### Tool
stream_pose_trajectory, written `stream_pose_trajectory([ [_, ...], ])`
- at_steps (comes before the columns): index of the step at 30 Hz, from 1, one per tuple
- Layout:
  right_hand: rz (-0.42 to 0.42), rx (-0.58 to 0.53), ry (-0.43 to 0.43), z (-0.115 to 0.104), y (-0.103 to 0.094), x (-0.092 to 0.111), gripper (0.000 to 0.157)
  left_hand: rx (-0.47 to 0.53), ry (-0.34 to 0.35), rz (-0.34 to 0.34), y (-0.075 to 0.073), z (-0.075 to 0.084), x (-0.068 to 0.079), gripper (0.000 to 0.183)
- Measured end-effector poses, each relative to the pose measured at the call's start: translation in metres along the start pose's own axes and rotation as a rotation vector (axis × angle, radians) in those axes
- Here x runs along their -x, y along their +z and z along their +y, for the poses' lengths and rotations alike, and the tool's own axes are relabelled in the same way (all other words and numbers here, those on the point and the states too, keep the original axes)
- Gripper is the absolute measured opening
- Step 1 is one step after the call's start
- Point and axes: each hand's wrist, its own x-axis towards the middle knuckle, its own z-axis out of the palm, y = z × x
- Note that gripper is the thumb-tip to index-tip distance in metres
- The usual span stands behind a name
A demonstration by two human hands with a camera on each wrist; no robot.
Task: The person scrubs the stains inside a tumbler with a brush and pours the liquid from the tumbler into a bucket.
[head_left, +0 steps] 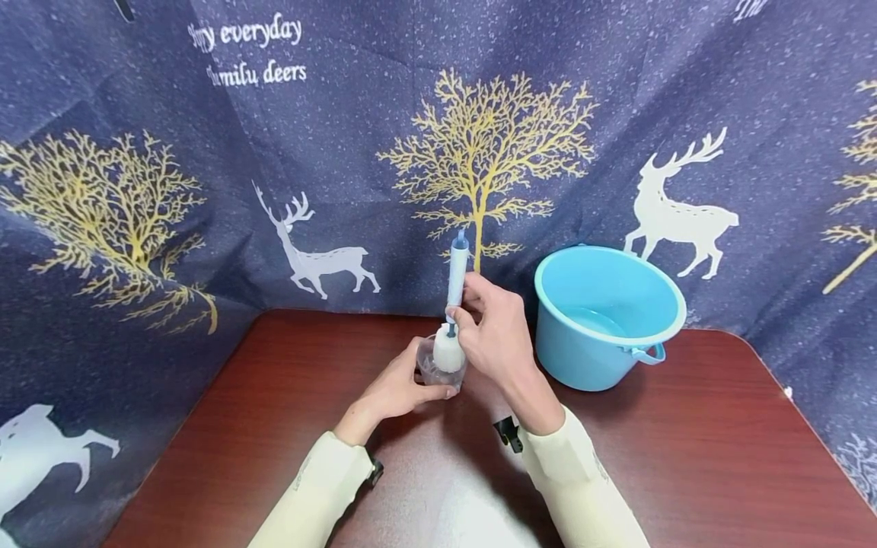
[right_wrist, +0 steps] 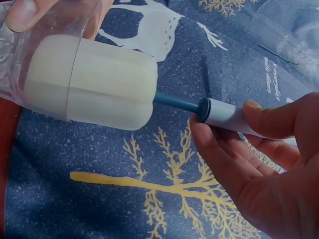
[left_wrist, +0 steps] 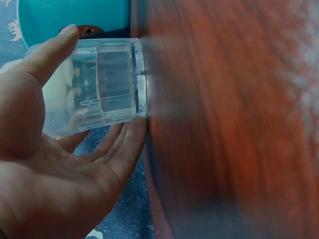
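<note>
Right hand (head_left: pixel 496 332) pinches pale blue handle (right_wrist: pixel 225 112) of sponge brush (head_left: pixel 457 283) between thumb and fingers. Brush's long axis near vertical, top of handle leaning slightly right; white sponge head (right_wrist: pixel 110 84) points down, lower part inside clear plastic cup (left_wrist: pixel 115 79), upper part above rim. Left hand (head_left: pixel 397 387) grips cup from left, thumb on near side. Cup mouth up, base close to reddish-brown table (head_left: pixel 274 426); contact hard to tell. Light blue bucket (head_left: pixel 578 359) upright, right of hands. Deer-print cloth (head_left: pixel 390 259) hangs at far side.
</note>
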Motion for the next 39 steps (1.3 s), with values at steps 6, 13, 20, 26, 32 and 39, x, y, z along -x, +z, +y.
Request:
stream_pose_trajectory([
  [6, -0.014, 0.007, -0.005, -0.001, 0.0, 0.0, 0.022, -0.01, -0.006, -0.001, 0.0, 0.0, 0.0, 0.078],
  [13, -0.024, 0.008, 0.003, -0.002, -0.001, 0.001, 0.021, -0.009, -0.001, -0.001, 0.0, -0.001, 0.0, 0.079],
  [20, -0.036, -0.004, 0.013, -0.003, 0.001, 0.001, 0.02, -0.017, 0.004, 0.006, -0.001, -0.002, -0.001, 0.08],
  [26, -0.072, -0.019, 0.049, 0.0, 0.007, 0.001, 0.018, 0.004, 0.008, -0.013, -0.001, -0.003, -0.002, 0.078],
  [32, -0.103, -0.01, 0.079, 0.005, 0.013, 0.0, 0.02, 0.026, 0.016, -0.026, -0.001, -0.003, -0.003, 0.078],
  [39, -0.138, 0.02, 0.113, 0.012, 0.018, 0.0, 0.019, 0.005, 0.005, -0.021, -0.002, -0.002, -0.002, 0.078],
])
